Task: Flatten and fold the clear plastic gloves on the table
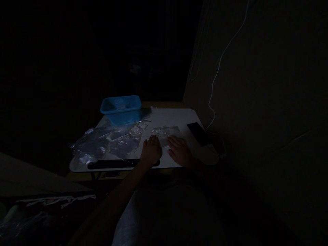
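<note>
A clear plastic bag (166,131) lies flat on the small white table (169,116), in dim light. My right hand (179,150) rests on its right side, palm down with the fingers stretched out. At the bag's left edge lies my left hand (151,150), flat, fingers extended and close together. Neither hand grips anything that I can see. Left of my left hand, more clear plastic bags (123,145) are spread in a loose, crumpled layer. Several small pale packets or labels (138,127) sit at their far edge; the dark hides their print.
At the table's back left stands a blue plastic basin (124,118) with something pale inside. A black phone-like slab (197,133) lies at the right edge. A long black strip (112,164) runs along the front edge. A white cable (216,75) hangs by the right wall.
</note>
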### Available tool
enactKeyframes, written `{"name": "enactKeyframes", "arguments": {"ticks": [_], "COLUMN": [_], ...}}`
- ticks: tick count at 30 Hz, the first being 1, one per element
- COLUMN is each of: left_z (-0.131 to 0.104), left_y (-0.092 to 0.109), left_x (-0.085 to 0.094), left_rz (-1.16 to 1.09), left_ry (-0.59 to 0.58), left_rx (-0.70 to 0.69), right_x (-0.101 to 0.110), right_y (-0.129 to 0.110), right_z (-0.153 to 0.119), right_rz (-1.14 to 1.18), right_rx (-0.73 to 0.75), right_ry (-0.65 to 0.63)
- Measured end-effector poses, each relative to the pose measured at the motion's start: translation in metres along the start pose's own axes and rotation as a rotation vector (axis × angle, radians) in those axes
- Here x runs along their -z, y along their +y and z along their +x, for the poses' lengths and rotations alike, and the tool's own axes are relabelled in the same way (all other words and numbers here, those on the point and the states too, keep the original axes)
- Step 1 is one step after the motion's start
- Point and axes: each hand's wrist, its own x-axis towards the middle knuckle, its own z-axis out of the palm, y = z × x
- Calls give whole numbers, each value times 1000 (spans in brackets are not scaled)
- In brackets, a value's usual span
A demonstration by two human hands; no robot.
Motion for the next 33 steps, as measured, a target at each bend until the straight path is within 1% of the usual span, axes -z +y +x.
{"name": "enactKeyframes", "arguments": {"ticks": [3,7,12,15,19,26,33], "left_z": [0,-1,-1,-1,-1,-1,0], "left_y": [1,1,0,0,0,0,-1], "left_x": [2,5,4,2,2,2,1], "left_rz": [6,22,11,0,0,25,20], "left_ry": [-9,-11,-18,-6,-3,-4,-10], "left_rx": [-2,-1,3,-6,-5,-3,-11], "right_x": [-1,-4,-5,-2,2,-1,0], "right_y": [-10,-16,-17,-12,1,27,37], "right_z": [-2,-4,-7,-11,-20,-36,-46], "right_rz": [-40,-44,-61,-82,-113,-197,-247], "right_rx": [24,88,44,8,-37,-105,-210], "right_ry": [-45,-85,-80,-77,-53,-2,37]}}
